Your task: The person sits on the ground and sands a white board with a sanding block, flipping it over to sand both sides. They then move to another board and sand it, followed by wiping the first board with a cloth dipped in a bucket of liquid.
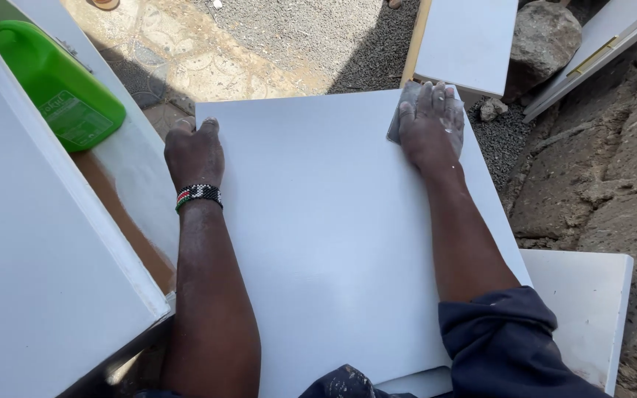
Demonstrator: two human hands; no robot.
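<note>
Both hands work the white panel [333, 243]: the left hand [195, 153] is curled over its far left corner in a closed grip, and the right hand [431, 125] lies flat with fingers spread, pressing what looks like a grey sanding sheet [405, 103] near the far right corner. Even pressure and a firm steadying hold would serve best. Beyond lie another white board [587, 309], a green jerrycan [57, 85], gravel ground [311, 37] and a rock [543, 40].
</note>
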